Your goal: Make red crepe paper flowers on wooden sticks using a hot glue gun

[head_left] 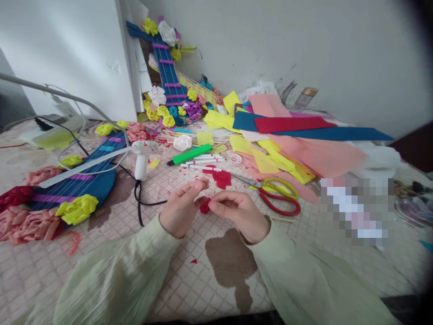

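Between my two hands is a small crumpled piece of red crepe paper (pixel 204 206), bunched like a little flower. My right hand (pixel 240 212) pinches it from the right with bent fingers. My left hand (pixel 182 205) closes on its left side with the lower fingers, while an upper digit stretches out above it. The fingers partly cover the red paper. Just beyond lie flat red paper scraps (pixel 222 179). Scissors (pixel 279 192) with red and yellow handles rest to the right of my right hand.
A white glue gun (pixel 141 162) with a black cord stands left of my hands. Behind are a green marker (pixel 191 154), white sticks (pixel 204 161) and a tape roll (pixel 234 159). Blue paper guitars (pixel 169 67) with paper flowers stand left; crepe strips (pixel 304 128) pile up right.
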Available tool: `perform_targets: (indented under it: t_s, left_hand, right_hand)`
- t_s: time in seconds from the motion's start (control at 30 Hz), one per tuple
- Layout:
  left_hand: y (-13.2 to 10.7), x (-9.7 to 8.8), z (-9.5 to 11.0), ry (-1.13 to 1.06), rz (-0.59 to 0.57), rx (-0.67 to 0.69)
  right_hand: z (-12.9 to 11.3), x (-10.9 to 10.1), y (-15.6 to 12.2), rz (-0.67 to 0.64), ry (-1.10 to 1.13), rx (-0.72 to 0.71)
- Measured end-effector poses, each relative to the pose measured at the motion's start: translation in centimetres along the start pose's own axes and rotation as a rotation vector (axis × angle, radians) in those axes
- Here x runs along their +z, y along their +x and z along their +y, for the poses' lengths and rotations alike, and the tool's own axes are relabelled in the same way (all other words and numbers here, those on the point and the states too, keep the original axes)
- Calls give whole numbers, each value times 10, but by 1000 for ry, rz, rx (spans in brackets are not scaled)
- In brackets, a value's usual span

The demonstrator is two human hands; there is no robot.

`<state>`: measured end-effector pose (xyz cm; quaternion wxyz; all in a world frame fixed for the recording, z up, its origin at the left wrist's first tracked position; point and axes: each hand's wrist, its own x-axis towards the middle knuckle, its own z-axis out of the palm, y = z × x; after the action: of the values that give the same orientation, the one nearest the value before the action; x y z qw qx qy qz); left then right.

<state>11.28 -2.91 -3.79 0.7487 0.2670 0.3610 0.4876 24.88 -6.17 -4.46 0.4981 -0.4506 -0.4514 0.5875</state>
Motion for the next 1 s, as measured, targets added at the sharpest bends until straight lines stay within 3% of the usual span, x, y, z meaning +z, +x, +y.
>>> perform_targets:
  t_s: [0.33, 0.77, 1.0]
  left_hand:
    - [-1, -3, -3, 21, -88, -2]
    - [-3, -3, -4, 105, -104, 50]
    - [-2, -5, -7, 164, -130, 152]
  right_hand:
    - [3, 0, -1, -38, 21, 1]
    - [-2, 2, -3, -76, 46, 11]
    - [-6, 2, -1, -129, 276, 43]
